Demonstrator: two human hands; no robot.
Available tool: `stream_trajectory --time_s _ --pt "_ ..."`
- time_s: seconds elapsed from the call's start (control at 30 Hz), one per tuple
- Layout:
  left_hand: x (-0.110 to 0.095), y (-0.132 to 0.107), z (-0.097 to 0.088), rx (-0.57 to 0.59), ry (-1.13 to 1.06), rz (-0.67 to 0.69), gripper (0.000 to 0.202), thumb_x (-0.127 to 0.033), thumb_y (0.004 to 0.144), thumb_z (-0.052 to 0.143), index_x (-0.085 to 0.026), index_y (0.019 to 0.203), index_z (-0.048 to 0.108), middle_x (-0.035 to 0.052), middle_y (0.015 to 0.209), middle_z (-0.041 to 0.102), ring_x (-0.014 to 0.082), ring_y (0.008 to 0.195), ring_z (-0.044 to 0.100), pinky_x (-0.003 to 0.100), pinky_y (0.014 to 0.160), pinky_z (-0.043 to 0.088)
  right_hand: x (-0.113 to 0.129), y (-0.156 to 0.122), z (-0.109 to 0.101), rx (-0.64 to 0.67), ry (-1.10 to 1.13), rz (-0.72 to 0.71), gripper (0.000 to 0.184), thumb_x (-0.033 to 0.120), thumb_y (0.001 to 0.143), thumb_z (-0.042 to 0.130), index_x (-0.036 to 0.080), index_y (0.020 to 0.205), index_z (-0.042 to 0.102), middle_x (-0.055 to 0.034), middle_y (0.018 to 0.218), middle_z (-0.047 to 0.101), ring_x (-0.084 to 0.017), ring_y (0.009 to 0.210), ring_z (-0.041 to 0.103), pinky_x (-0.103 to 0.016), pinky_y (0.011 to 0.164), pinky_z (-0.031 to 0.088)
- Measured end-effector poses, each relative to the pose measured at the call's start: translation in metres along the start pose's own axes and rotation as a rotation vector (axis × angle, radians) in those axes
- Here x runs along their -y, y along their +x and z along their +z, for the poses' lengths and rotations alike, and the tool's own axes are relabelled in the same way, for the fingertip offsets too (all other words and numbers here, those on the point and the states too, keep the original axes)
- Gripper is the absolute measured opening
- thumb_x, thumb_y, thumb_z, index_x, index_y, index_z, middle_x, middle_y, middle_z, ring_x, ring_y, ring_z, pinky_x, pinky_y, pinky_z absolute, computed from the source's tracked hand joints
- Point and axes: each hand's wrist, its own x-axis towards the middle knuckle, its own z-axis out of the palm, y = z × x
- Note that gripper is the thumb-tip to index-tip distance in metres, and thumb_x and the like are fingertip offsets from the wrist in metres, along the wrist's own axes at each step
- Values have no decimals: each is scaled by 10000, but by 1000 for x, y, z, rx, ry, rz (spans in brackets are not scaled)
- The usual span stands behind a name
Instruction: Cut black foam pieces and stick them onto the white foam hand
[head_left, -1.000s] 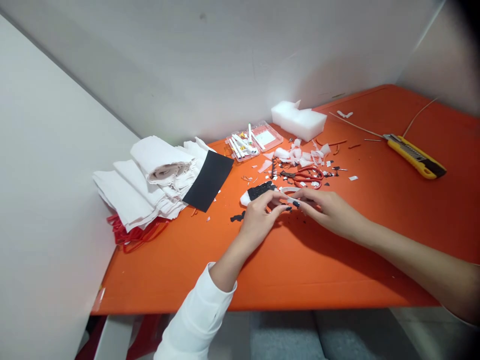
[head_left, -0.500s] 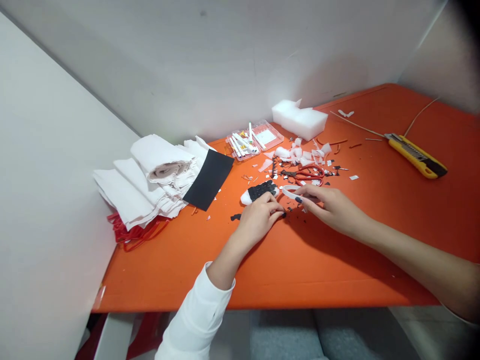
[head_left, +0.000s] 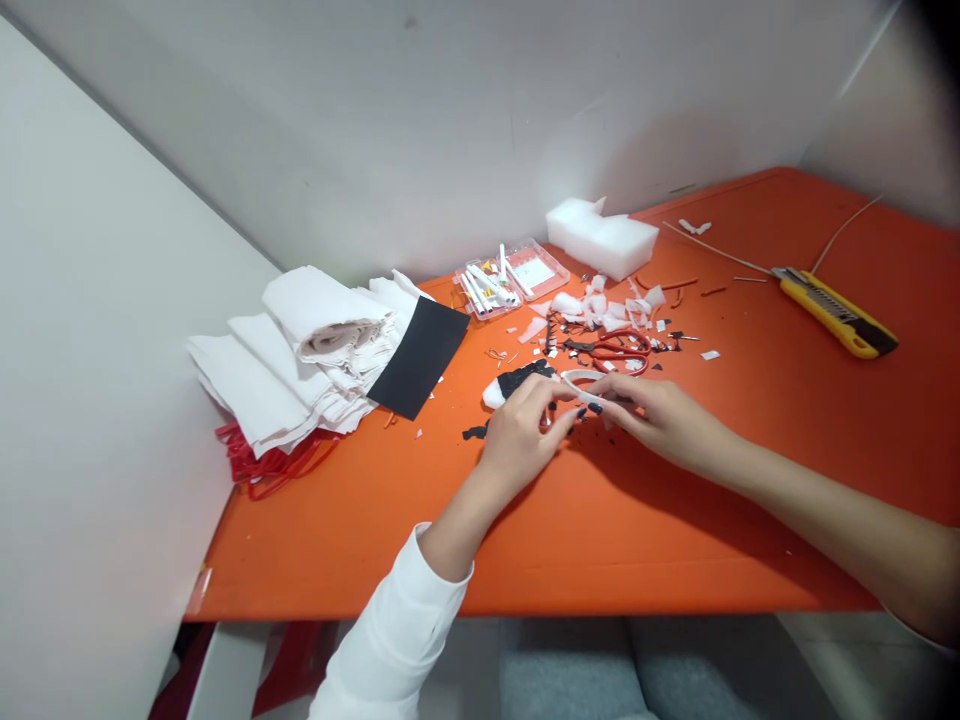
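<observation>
My right hand (head_left: 652, 410) pinches a narrow white ring (head_left: 574, 378), which looks like a thin roll of tape. At the ring's near left edge, the thumb and forefinger of my left hand (head_left: 525, 425) close on it. Just behind my left hand lies a small white foam piece (head_left: 493, 394), partly covered by black scraps (head_left: 517, 378) and partly hidden by the fingers. A torn black strip (head_left: 475, 433) rests left of that hand. Red-handled scissors (head_left: 622, 347) lie beyond the ring among scattered cuttings.
White foam offcuts (head_left: 570, 305) and a foam block (head_left: 600, 240) sit farther back, beside an open clear case (head_left: 551, 262) with white pens. A yellow utility knife (head_left: 836, 312) lies right. Folded white cloth (head_left: 277, 375) and a black sheet (head_left: 420, 358) occupy the left.
My left hand has lifted slightly from the tabletop and moved right, bringing its thumb and forefinger to the white ring. My right hand keeps its hold, almost unmoved.
</observation>
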Motion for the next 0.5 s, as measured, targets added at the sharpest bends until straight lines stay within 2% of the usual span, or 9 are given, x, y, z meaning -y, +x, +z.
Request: stream_trajectory --time_s 0.13,0.27,0.5 --pt "-3 -2 7 -19 -119 -143 92 -236 866 572 -184 937 600 31 975 614 89 653 485 217 623 406 -1 0 3 26 23 -4 210 308 944 443 198 977 618 -43 860 701 -161 692 639 -251 652 455" --pt "-2 -2 9 -47 -261 -285 129 -217 841 598 -187 967 596 6 911 628 70 583 419 195 554 362 -1 0 5 51 19 15 225 316 941 436 195 948 625 -53 845 701 -156 640 631 -255 620 457" --pt "-3 -3 13 -100 -334 -282 88 -251 819 640 -192 879 667 1 869 645 66 577 408 198 541 341 2 0 3 43 64 38 235 337 942 435 202 975 625 -35 794 690 -161 665 634 -250 629 449"
